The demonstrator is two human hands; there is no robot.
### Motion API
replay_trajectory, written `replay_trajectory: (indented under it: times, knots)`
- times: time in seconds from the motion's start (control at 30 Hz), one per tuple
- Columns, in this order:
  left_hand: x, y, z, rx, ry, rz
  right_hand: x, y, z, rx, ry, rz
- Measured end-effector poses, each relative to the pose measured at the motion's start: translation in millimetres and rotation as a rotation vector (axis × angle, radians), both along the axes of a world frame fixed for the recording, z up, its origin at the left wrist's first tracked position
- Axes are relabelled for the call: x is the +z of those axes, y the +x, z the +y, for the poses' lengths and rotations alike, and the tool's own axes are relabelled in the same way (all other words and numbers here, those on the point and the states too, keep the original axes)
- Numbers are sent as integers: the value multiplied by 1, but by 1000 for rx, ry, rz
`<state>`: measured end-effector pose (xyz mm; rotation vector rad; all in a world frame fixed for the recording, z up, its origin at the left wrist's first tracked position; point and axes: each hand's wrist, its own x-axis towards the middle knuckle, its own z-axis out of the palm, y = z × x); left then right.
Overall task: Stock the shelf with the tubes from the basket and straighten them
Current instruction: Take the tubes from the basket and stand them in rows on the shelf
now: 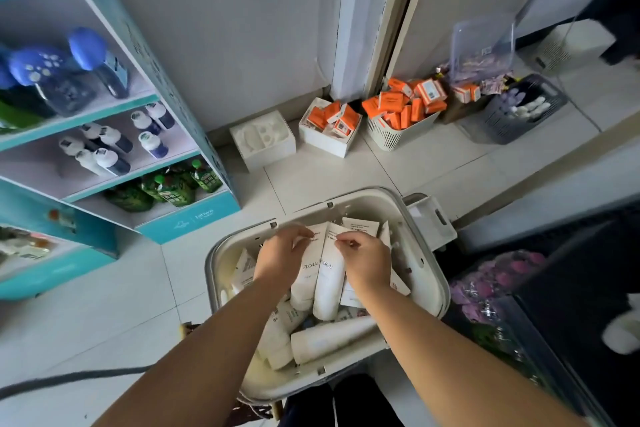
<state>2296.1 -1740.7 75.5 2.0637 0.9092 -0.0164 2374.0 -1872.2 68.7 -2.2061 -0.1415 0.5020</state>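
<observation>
tubes (277,333) lie heaped in a white basket (363,199) on the tiled floor, right below the camera. two of them are raised side by side near the middle, flat crimped ends pointing away from the person, each printed "floral". the left hand (280,260) grips the left tube (308,274) with fingers curled over its upper edge. the right hand (369,263) pinches the flat end of the right tube (329,288) between thumb and fingertips. the two tubes touch along their sides. under them more white tubes lie at all angles, with a big tube (329,336) crosswise at the near end.

the teal shelf (187,218) stands to the left of the basket, apart from it. it holds green pouches (173,189) on the lowest board, small white-capped bottles (104,149) above, and blue-capped bottles (52,80) higher up. by the far wall sit a white box of orange cartons (329,121), a slatted tub (398,135) with more orange cartons, and a grey crate (519,118). purple flowers (485,288) show to the right of the basket.
</observation>
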Motion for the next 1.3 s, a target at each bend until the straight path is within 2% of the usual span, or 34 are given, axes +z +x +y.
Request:
replay_trajectory:
  times: [0.1, 0.3, 0.5, 0.7, 0.9, 1.0, 1.07, 1.23, 1.3]
  knots:
    - [8, -12, 6, -6, -37, -6, 5, -4, -6, -34, 112, 47]
    - [33, -17, 20, 18, -103, -90, 34, 1, -23, 45, 263, 146]
    - [80, 3, 25, -19, -210, -234, 95, 15, -45, 84, 317, 98]
    - [157, 34, 3, -135, -333, -434, 176, 28, -68, 146, 358, -100]
    - [254, 73, -43, -251, -386, -632, 275, 40, -120, 50, 425, -375]
    - [301, 93, -80, -312, -455, -764, 322, 45, -157, -32, 427, -509]
    - [329, 102, -110, -381, -437, -826, 348, 46, -186, -88, 428, -567]
    - [378, 119, -197, -509, -480, -909, 398, 39, -265, -160, 395, -685]
    - [388, 127, -230, -580, -442, -925, 412, 37, -298, -187, 367, -723]
